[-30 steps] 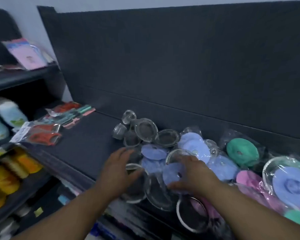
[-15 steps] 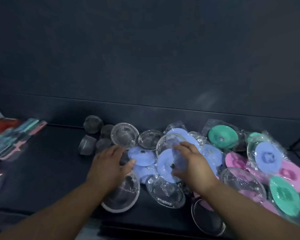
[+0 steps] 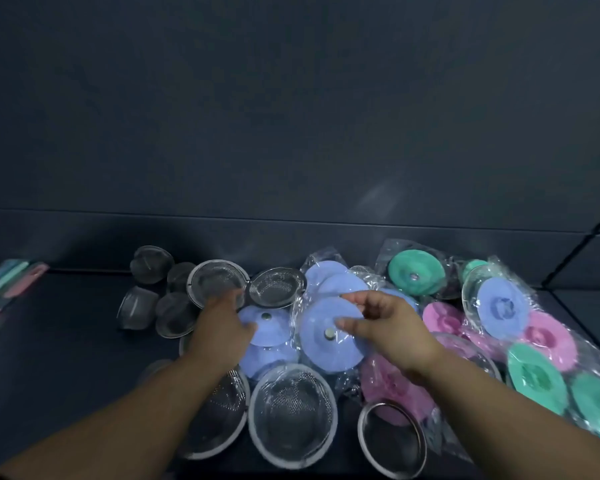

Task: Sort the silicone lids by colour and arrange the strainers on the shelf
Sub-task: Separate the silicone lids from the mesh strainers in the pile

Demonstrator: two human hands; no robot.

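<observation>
Far left edge of the dark shelf (image 3: 66,358): coloured packets (image 3: 11,278), blurred. Next, a cluster of small mesh strainers (image 3: 151,265) standing on the shelf near the back wall.

My left hand (image 3: 219,323) is released and holds nothing. Its fingers stretch toward the rim of a medium strainer (image 3: 219,280) and its thumb is spread over a small blue lid (image 3: 269,323). Blur hides the fingertips.

Large strainers (image 3: 291,414) sit along the front edge.

My right hand (image 3: 388,323) hovers at a large blue lid (image 3: 326,344) in clear wrap, thumb and forefinger apart over its face. I cannot tell whether it grasps the lid or only touches it.

Right of it, pink lids (image 3: 444,317), green lids (image 3: 416,277) and a far blue lid (image 3: 503,308) lie wrapped and mixed together.
</observation>
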